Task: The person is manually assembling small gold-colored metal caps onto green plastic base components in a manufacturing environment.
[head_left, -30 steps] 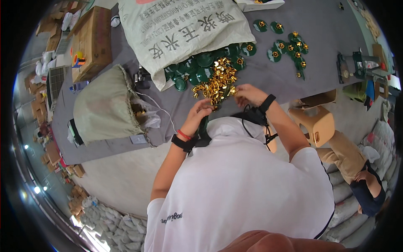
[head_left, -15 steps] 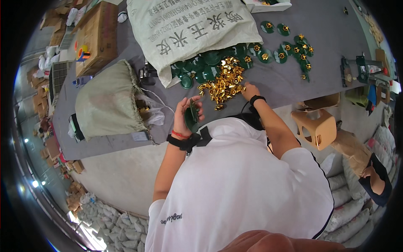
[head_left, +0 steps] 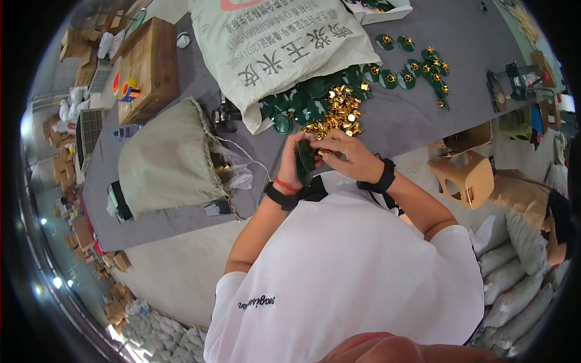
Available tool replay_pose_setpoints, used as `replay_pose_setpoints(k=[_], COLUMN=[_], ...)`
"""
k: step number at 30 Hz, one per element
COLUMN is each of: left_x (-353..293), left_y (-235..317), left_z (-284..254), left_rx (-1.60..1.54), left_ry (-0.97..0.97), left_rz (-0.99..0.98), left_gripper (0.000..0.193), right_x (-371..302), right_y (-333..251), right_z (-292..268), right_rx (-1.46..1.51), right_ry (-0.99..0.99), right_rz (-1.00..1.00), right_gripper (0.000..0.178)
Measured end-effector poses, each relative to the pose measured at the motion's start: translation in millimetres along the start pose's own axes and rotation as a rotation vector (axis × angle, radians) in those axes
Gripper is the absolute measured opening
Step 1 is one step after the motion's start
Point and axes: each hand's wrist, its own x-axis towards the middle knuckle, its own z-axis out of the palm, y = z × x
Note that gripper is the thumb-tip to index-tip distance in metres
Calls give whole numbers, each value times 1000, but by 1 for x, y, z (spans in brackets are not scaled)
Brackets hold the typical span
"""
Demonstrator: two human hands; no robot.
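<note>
I am now holding both hands together in front of my chest, over the near edge of the grey table: half a second ago my right hand was out at the pile of gold pieces, and it is back now, fingertips pinched on one small gold piece that I am pressing against the dark green disc. My left hand is gripping that disc, fingers wrapped round its edge. So the picking looks finished and the fitting appears to be under way. The disc is standing on edge, its long axis running roughly away from me toward the pile, its face turning to my right hand. More green discs are lying beside the white sack.
</note>
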Motion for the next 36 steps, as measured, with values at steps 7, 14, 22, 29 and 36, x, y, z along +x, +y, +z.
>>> replay_pose_setpoints(k=[7, 14, 22, 29, 36], left_x=[-2, -16, -13, -6, 5], left_y=[7, 8, 4, -15, -35], left_z=[-5, 8, 13, 27, 29], left_rx=[-154, -69, -100, 390, 465], left_ry=[-229, -73, -77, -74, -40], left_rz=[-5, 39, -22, 211, 138], left_gripper=[36, 33, 37, 44, 57], right_x=[-5, 0, 4, -6, -7], right_y=[-15, -13, -16, -19, 36], right_z=[17, 23, 8, -6, -31], right_rx=[-42, -134, -330, -173, 719], right_ry=[158, 140, 58, -42, -340], right_rz=[32, -156, -293, 32, 665], right_gripper=[32, 32, 32, 26, 25])
